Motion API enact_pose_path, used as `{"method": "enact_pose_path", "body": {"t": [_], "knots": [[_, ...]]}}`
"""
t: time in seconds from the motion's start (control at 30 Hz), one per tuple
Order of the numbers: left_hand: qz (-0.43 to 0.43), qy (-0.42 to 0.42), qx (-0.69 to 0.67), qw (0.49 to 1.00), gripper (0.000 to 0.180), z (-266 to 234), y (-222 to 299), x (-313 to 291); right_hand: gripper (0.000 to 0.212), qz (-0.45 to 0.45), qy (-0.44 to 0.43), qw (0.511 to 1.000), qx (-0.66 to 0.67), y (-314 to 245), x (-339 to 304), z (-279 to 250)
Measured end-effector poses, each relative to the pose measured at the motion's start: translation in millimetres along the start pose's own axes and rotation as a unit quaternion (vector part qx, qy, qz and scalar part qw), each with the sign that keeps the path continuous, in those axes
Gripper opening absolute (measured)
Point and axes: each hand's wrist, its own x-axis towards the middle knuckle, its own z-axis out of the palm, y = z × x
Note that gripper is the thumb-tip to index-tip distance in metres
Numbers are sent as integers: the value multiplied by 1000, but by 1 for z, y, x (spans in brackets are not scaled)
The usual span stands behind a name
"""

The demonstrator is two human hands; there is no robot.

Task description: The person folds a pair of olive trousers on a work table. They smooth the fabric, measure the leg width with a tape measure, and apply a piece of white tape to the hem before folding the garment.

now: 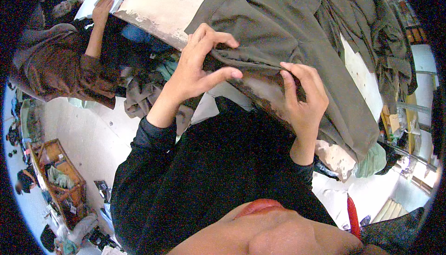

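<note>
A large piece of dark olive-brown cloth (272, 27) lies in folds over the table and hangs past its near edge. Part of a seam or folded edge runs between my two hands. My right hand (306, 87) pinches this edge between thumb and fingers. At the other end of it, my left hand (197, 66) has its thumb spread well away from its fingers, which lie over or beside the cloth. Some of the left fingers are curled, and their tips are partly hidden. Whether the cloth is a finished garment I cannot tell.
The worn, pale tabletop (160, 4) has a chipped edge close in front of me. At the left, a co-worker's hand (103, 8) rests on light blue cloth. Bundled grey cloth (146, 92) hangs below the table. A wooden crate (60, 176) stands on the floor, lower left.
</note>
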Motion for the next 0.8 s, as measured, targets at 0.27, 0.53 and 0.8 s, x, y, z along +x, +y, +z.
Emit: {"method": "enact_pose_path", "body": {"t": [0.27,0.53,0.8], "knots": [[44,22,119,992,20,-1,-1,5,19,-12,-13,1000,5,3,-1,-1],[139,26,342,929,16,-1,10,10,23,32,-24,999,17,0,1,1],[149,-8,213,966,33,-9,-4,18,26,22,-11,1000,16,6,1,4]]}}
